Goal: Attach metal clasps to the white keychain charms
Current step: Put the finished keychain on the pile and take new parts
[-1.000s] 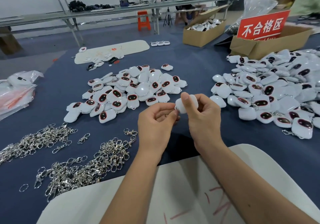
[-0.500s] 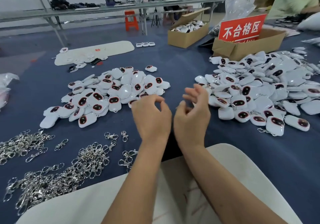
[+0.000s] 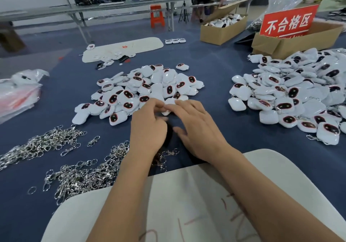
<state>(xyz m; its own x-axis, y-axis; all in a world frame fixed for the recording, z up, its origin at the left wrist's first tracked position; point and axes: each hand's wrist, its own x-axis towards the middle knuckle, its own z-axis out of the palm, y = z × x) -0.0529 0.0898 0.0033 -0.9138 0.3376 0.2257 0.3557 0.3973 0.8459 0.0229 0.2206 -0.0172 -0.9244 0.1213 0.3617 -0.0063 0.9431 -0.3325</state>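
A heap of white keychain charms (image 3: 146, 90) with dark red-rimmed faces lies in the middle of the blue table. Both my hands are at its near edge. My left hand (image 3: 148, 127) pinches a plain white charm (image 3: 166, 113) between bent index finger and thumb. My right hand (image 3: 196, 129) lies over the same charm with straight, spread fingers touching it. Loose metal clasps (image 3: 80, 174) are heaped at the near left, with a second heap of clasps (image 3: 37, 146) further left. A bigger pile of charms with clasps (image 3: 292, 95) fills the right.
A white board (image 3: 187, 210) with red marks lies under my forearms. Two cardboard boxes (image 3: 222, 32) (image 3: 299, 43) stand at the back right, one with a red sign (image 3: 288, 22). Plastic bags (image 3: 16, 95) sit at the left edge, and a white tray (image 3: 121, 48) lies at the back.
A second ago both hands held one charm up in front of me. They let it go, dropped to the table and moved forward to the centre heap, where they now touch another charm.
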